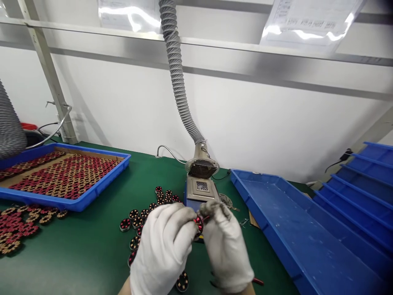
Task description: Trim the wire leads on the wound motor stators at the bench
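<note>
Both gloved hands, left hand (164,250) and right hand (227,246), were pinched together on one red wound coil (199,224) just before the solder pot (201,189); thick gloves likely risked a slip onto loose coils (144,215) below.

Bright even overhead light, glare on the plastic-covered sheets (307,24) up top, soft shadows on the wall (260,123), wide-angle bending at edges, hands (196,246) slightly blurred
</note>
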{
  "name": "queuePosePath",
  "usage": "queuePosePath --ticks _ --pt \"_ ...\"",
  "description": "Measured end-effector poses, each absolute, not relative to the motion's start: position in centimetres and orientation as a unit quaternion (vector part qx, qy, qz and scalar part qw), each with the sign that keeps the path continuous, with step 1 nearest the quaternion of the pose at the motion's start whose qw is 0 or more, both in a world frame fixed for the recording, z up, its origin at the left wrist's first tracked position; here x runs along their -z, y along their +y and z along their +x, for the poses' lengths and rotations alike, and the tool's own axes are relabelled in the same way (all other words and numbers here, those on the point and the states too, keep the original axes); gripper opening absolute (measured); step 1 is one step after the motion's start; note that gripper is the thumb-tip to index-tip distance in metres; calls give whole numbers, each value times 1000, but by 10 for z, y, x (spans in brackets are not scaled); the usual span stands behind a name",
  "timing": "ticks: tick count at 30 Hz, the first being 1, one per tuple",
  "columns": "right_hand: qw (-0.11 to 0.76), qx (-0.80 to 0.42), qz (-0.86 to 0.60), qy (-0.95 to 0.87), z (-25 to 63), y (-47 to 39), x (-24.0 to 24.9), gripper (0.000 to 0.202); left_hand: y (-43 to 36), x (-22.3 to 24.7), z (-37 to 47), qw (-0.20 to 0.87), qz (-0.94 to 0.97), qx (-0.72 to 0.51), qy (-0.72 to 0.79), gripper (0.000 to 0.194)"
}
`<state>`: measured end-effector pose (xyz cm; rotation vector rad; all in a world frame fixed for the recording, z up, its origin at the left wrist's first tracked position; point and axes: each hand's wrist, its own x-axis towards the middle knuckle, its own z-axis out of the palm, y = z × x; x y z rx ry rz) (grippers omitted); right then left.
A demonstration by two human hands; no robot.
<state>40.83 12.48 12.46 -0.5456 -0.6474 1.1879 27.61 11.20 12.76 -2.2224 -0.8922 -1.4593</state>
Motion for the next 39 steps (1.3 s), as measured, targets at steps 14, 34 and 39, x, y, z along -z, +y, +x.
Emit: queuePosePath --ticks 14,34,39 --pt "592 -674 -228 -379 391 114 -129 25 123 -125 261 -9 -776 538 -330 33" --pt "570 -753 -198 -262 383 113 -123 18 125 -142 240 -352 -692 544 -320 37" --pt "583 -743 -208 -255 379 112 -124 15 130 -138 248 -265 -722 578 -272 23"
